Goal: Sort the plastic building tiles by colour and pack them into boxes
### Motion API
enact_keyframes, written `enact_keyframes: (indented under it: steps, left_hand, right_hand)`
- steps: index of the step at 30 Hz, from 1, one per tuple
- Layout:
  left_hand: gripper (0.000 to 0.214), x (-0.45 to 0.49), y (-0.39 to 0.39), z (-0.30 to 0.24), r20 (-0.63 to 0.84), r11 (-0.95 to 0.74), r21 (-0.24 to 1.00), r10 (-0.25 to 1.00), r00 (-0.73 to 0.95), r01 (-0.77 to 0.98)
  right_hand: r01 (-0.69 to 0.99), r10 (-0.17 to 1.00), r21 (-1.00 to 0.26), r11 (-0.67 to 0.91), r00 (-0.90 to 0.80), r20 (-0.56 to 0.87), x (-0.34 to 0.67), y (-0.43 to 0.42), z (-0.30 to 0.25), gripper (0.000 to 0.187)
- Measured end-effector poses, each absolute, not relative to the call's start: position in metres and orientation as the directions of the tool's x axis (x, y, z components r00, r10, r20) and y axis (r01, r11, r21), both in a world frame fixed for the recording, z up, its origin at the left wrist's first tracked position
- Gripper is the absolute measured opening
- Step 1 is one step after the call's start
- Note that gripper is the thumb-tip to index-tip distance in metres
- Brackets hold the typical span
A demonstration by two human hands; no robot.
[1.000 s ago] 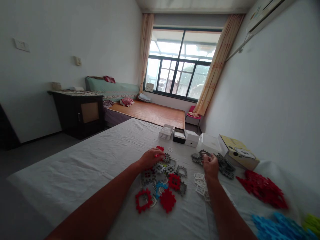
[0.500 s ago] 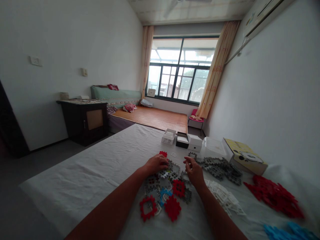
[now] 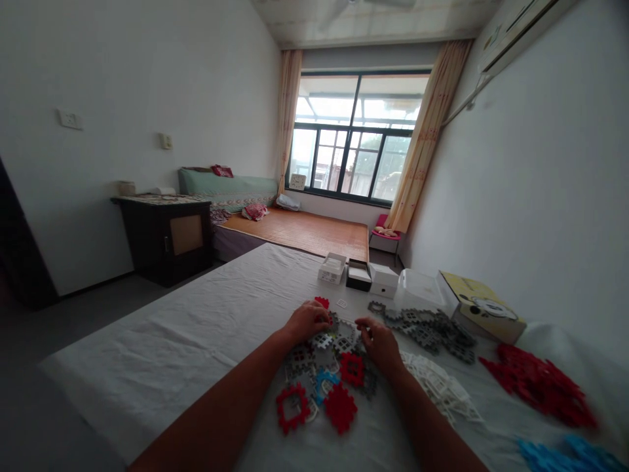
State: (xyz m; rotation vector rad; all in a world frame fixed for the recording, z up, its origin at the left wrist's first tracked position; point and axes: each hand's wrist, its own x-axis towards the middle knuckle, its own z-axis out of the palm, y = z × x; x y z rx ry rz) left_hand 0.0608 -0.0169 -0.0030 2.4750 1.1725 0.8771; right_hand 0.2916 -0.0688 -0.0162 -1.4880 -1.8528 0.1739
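I count two hands of mine, one left hand and one right hand. Nearer me than both lie three red toothed plastic plates and one blue toothed plastic frame. Right of my right hand are four heaps of plastic pieces, too tangled to number: one grey heap, one white heap, one red heap, one blue heap. Beyond my hands: three small cardboard boxes, one clear plastic tub, one yellow printed carton.

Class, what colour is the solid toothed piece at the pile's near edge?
The solid piece is red, best seen in the head view.
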Motion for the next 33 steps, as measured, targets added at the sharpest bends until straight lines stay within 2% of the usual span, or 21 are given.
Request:
enact_keyframes:
  steps: [3,8,10,12,14,17,20,23,26,30,33]
  left_hand:
    - [0.01,0.061,-0.017,-0.006,0.439,-0.621,0.511,0.783,0.441,0.594]
    - [0.012,0.061,-0.016,-0.01,0.493,-0.65,0.539,0.759,0.425,0.535]
    - [0.013,0.061,-0.015,-0.011,0.501,-0.658,0.543,0.753,0.427,0.522]
    - [0.013,0.061,-0.014,-0.012,0.505,-0.664,0.546,0.748,0.432,0.511]
    - [0.013,0.061,-0.013,-0.013,0.508,-0.669,0.547,0.743,0.435,0.504]
    - [0.014,0.06,-0.013,-0.014,0.514,-0.678,0.542,0.735,0.443,0.497]
    - [0.015,0.059,-0.013,-0.015,0.508,-0.676,0.542,0.737,0.446,0.5]
    - [0.014,0.058,-0.014,-0.015,0.494,-0.665,0.547,0.747,0.446,0.509]
    - [0.014,0.057,-0.014,-0.015,0.494,-0.665,0.547,0.746,0.446,0.508]
    - [0.018,0.056,-0.013,-0.013,0.494,-0.66,0.566,0.751,0.438,0.494]
    - [0.022,0.055,-0.013,-0.01,0.479,-0.641,0.606,0.767,0.427,0.471]
  right_hand:
    - [0.758,0.883,-0.581,0.297,0.014,0.468,0.297,-0.071,-0.006,0.028]
    - [0.571,0.823,-0.77,0.285,0.266,0.501,0.312,-0.076,0.045,0.037]
    - [0.534,0.794,-0.788,0.307,0.313,0.522,0.317,-0.073,0.07,0.04]
    - [0.568,0.786,-0.759,0.318,0.289,0.546,0.323,-0.062,0.089,0.04]
    - [0.698,0.802,-0.664,0.268,0.22,0.555,0.332,-0.045,0.095,0.037]
    - [0.921,0.883,-0.373,0.109,0.082,0.461,0.344,-0.018,0.082,0.03]
    - [0.984,0.939,-0.169,0.058,0.004,0.344,0.347,-0.003,0.051,0.023]
    - [0.997,0.953,-0.056,0.044,-0.025,0.301,0.338,0.001,0.022,0.023]
    - [0.998,0.959,0.034,0.044,-0.052,0.278,0.328,0.0,0.009,0.012]
    - [0.994,0.949,0.102,0.041,-0.071,0.307,0.334,-0.007,0.016,0.015]
    - [0.991,0.94,0.136,-0.018,-0.029,0.34,0.352,-0.017,0.028,0.016]
